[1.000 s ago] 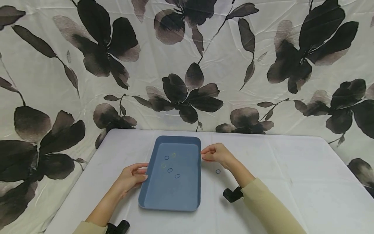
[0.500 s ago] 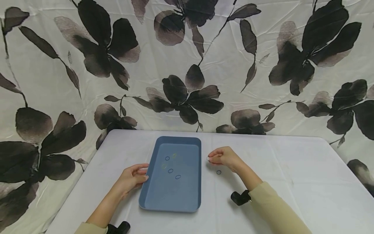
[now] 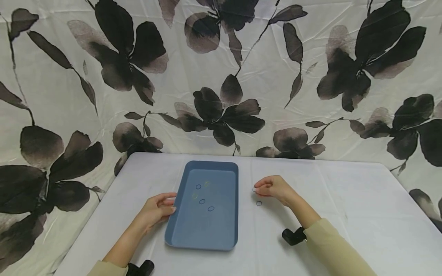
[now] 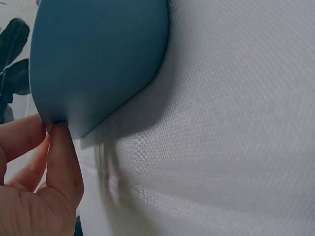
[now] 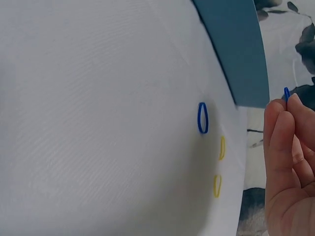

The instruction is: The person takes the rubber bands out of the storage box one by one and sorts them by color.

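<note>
A blue tray (image 3: 221, 230) lies on the table with three blue rubber bands (image 3: 202, 204) and two faint yellow rubber bands (image 3: 195, 198) inside it. My left hand (image 3: 155, 212) holds the tray's left rim between thumb and fingers; the left wrist view shows the fingertips pinching the tray wall (image 4: 98, 64). To the right of the tray, my right hand (image 3: 277, 190) pinches a small blue rubber band (image 5: 287, 92) between thumb and fingertips, above the table. Below that hand, another blue rubber band (image 5: 199, 118) lies on the cloth, with two yellow rubber bands (image 5: 222, 148) near it.
A white cloth covers the table (image 3: 345, 214). Behind it hangs a pale curtain (image 3: 221, 57) with dark flowers. A black wrist camera (image 3: 293, 236) sits at the right sleeve, and another black wrist camera (image 3: 141, 268) at the left.
My right hand has moved from the tray's right rim to the right, away from the tray, with a rubber band showing at its fingertips. The left hand keeps its hold on the tray.
</note>
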The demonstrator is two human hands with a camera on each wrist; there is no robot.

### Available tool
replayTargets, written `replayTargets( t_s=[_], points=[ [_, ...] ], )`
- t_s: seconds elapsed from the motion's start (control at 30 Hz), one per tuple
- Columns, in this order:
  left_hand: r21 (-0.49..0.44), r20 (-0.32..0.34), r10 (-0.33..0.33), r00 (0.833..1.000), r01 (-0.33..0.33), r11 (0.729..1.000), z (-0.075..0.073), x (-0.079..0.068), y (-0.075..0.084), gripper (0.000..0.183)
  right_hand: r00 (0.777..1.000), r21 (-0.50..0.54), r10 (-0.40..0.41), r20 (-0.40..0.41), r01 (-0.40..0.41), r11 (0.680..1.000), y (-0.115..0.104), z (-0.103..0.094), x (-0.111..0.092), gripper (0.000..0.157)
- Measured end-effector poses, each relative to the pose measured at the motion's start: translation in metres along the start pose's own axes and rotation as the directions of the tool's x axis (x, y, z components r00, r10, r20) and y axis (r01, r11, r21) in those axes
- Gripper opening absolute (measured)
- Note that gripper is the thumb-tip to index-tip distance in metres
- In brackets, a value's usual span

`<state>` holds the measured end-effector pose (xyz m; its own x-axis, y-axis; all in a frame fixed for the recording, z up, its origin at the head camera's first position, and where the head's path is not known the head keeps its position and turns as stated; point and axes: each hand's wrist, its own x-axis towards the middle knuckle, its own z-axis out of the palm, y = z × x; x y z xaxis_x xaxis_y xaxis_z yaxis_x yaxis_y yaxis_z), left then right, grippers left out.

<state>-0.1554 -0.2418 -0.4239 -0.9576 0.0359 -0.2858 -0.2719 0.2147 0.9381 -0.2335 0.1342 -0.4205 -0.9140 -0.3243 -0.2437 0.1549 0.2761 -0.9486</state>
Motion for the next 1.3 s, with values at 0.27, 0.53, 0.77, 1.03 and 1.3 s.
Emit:
replayTargets(
  t_s=[0.27, 0.53, 0.77, 1.03, 1.3],
  points=[
    [0.003, -0.001, 0.013, 1.0, -0.013, 1.0, 0.0, -0.001, 0.001, 0.054, 1.0, 0.023, -0.02, -0.004, 0.02, 1.0, 0.006, -0.009, -0.005, 0.02],
    [0.005, -0.013, 0.002, 1.0, -0.002, 1.0, 0.001, 0.0, 0.001, 0.054, 1.0, 0.008, 0.003, -0.025, -0.003, 1.0, 0.017, -0.013, -0.011, 0.019],
    [0.015, -0.02, 0.003, 1.0, -0.003, 1.0, 0.001, -0.001, 0.001, 0.053, 0.999, -0.016, 0.01, -0.036, -0.011, 1.0, 0.026, -0.014, -0.015, 0.019],
    [0.018, -0.018, 0.0, 1.0, 0.001, 1.0, 0.001, -0.002, 0.001, 0.053, 0.997, -0.035, 0.046, -0.064, -0.048, 0.998, 0.033, -0.012, -0.02, 0.016],
    [0.012, -0.017, -0.001, 1.0, 0.001, 1.0, 0.001, -0.002, 0.001, 0.053, 0.995, -0.07, 0.034, -0.089, -0.04, 0.997, 0.038, -0.012, -0.021, 0.014]
  ],
)
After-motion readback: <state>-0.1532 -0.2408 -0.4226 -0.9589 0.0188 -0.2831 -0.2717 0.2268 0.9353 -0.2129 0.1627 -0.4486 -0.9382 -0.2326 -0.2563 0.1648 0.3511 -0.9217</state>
